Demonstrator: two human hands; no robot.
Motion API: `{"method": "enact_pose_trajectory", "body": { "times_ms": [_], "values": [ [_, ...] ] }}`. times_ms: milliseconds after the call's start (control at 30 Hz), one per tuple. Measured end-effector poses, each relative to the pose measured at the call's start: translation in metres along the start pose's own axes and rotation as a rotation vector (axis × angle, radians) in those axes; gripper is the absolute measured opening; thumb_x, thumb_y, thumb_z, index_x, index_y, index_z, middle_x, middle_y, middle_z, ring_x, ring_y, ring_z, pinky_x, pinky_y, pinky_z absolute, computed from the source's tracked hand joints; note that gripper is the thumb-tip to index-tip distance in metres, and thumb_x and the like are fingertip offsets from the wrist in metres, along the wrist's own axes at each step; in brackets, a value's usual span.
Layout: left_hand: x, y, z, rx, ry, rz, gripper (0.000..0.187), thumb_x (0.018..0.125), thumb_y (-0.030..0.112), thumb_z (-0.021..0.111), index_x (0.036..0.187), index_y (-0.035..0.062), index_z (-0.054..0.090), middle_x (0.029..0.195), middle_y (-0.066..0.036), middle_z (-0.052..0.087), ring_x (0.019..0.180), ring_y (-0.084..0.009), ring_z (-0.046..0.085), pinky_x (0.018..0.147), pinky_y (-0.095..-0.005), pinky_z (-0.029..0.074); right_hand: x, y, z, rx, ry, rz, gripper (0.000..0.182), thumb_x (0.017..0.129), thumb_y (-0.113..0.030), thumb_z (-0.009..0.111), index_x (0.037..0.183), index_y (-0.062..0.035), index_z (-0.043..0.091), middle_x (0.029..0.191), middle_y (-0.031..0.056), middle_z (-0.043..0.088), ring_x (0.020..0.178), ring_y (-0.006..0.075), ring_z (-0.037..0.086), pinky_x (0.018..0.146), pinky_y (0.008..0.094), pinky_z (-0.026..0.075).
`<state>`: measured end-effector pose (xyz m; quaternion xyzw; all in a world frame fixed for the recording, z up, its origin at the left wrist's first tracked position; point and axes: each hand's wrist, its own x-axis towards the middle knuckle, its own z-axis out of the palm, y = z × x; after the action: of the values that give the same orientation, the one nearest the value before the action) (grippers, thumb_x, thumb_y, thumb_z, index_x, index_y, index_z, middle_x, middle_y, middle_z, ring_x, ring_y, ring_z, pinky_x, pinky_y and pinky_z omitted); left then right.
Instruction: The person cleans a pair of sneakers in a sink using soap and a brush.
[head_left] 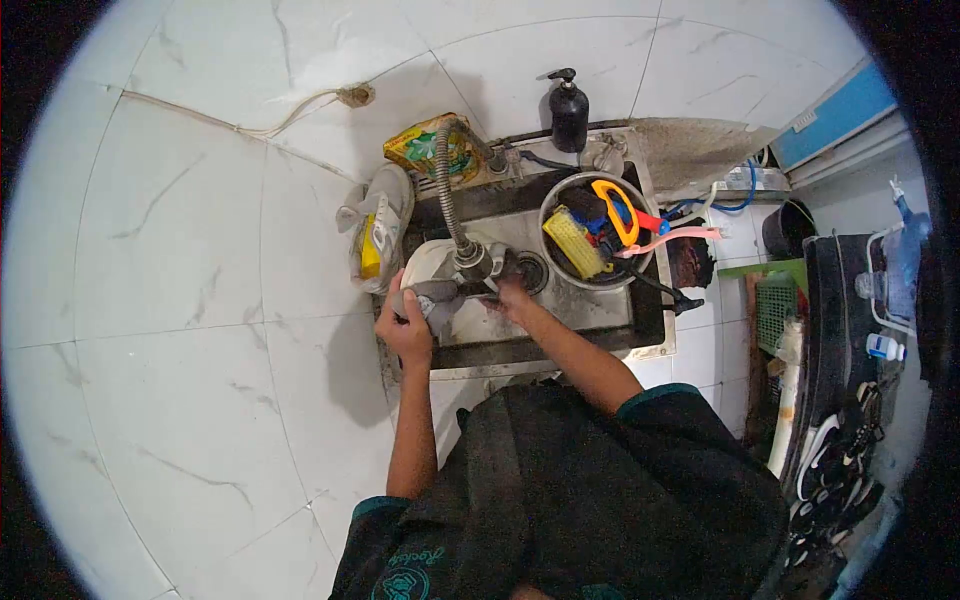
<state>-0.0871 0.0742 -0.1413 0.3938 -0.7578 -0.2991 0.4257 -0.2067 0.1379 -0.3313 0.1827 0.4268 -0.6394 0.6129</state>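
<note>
In the sink (590, 325), my left hand (405, 325) is wrapped round a grey and white shoe (438, 292), thumb over its grey upper. The flexible metal faucet (447, 195) bends down, with its spout head (473, 262) right over the shoe. My right hand (513, 297) is on the shoe's right side, close to the drain (532, 272). Its fingers are blurred and partly hidden, so I cannot make out whether they grip anything. A second light grey shoe (398, 195) with a yellow patch rests on the sink's left edge.
Right of the faucet, a metal bowl (548, 205) holds brushes, including a yellow one (577, 245) and an orange-handled one (617, 210). A black pump bottle (569, 115) and a yellow-green packet (420, 150) stand behind. Several shoes (820, 455) sit at far right.
</note>
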Motion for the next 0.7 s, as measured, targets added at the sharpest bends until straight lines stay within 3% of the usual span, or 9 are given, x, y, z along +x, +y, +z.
{"method": "enact_pose_trajectory", "body": {
  "times_ms": [167, 267, 367, 467, 567, 633, 700],
  "values": [
    [-0.012, -0.01, -0.002, 0.011, -0.01, -0.02, 0.034, 0.093, 0.018, 0.053, 0.114, -0.0071, 0.064, 0.108, -0.017, 0.068, 0.095, -0.0234, 0.065, 0.086, -0.0356, 0.049, 0.007, -0.01, -0.01, -0.092, 0.049, 0.136, 0.029, 0.099, -0.017, 0.043, 0.126, -0.0106, 0.048, 0.121, 0.0091, 0.057, 0.098, 0.0285, 0.062, 0.078, 0.045, 0.059],
    [-0.014, -0.006, -0.002, -0.035, -0.005, -0.045, 0.034, 0.093, 0.018, 0.053, 0.113, -0.0074, 0.063, 0.109, -0.017, 0.068, 0.096, -0.0235, 0.064, 0.086, -0.0357, 0.048, 0.011, -0.004, -0.017, 0.018, -0.001, 0.112, 0.029, 0.097, -0.015, 0.047, 0.126, -0.0104, 0.049, 0.121, 0.0084, 0.057, 0.1, 0.0263, 0.061, 0.077, 0.0455, 0.058],
    [-0.018, -0.013, -0.004, -0.014, 0.0, -0.096, 0.032, 0.093, 0.016, 0.052, 0.112, -0.0072, 0.063, 0.107, -0.017, 0.068, 0.096, -0.0229, 0.064, 0.086, -0.0351, 0.048, 0.013, -0.003, -0.022, -0.035, -0.044, -0.039, 0.032, 0.093, -0.017, 0.053, 0.124, -0.0093, 0.051, 0.122, 0.0095, 0.057, 0.103, 0.0273, 0.061, 0.078, 0.0451, 0.056],
    [-0.018, -0.009, -0.009, 0.002, -0.004, -0.133, 0.031, 0.093, 0.015, 0.052, 0.112, -0.0068, 0.064, 0.103, -0.015, 0.068, 0.094, -0.0211, 0.063, 0.085, -0.0342, 0.048, 0.059, 0.005, -0.051, -1.054, 0.381, -0.612, 0.04, 0.088, -0.02, 0.061, 0.124, -0.0069, 0.05, 0.111, 0.016, 0.062, 0.104, 0.0276, 0.061, 0.074, 0.0418, 0.056],
    [-0.016, -0.016, -0.01, -0.04, 0.025, -0.187, 0.03, 0.093, 0.014, 0.053, 0.111, -0.0065, 0.065, 0.1, -0.014, 0.069, 0.09, -0.0187, 0.063, 0.082, -0.0331, 0.049, 0.03, -0.014, -0.043, -1.319, 0.428, -0.755, 0.037, 0.083, -0.019, 0.066, 0.112, 0.0, 0.057, 0.091, 0.0208, 0.065, 0.097, 0.0307, 0.065, 0.072, 0.0426, 0.054],
    [-0.01, -0.018, -0.013, -0.038, 0.024, -0.23, 0.03, 0.093, 0.015, 0.054, 0.111, -0.0066, 0.065, 0.098, -0.013, 0.069, 0.088, -0.0172, 0.063, 0.081, -0.0322, 0.049, 0.027, -0.025, -0.043, -1.217, 0.212, -0.541, 0.036, 0.081, -0.019, 0.067, 0.108, 0.0032, 0.057, 0.083, 0.021, 0.064, 0.093, 0.0332, 0.066, 0.075, 0.045, 0.053],
    [-0.004, -0.02, -0.019, 0.005, -0.01, -0.283, 0.031, 0.093, 0.017, 0.056, 0.111, -0.0068, 0.065, 0.096, -0.012, 0.069, 0.087, -0.0159, 0.063, 0.079, -0.0311, 0.048, 0.018, -0.032, -0.044, -1.205, 0.09, -0.481, 0.037, 0.079, -0.019, 0.068, 0.105, 0.0052, 0.057, 0.08, 0.0213, 0.064, 0.091, 0.0355, 0.066, 0.077, 0.0473, 0.052]
  ]
}}
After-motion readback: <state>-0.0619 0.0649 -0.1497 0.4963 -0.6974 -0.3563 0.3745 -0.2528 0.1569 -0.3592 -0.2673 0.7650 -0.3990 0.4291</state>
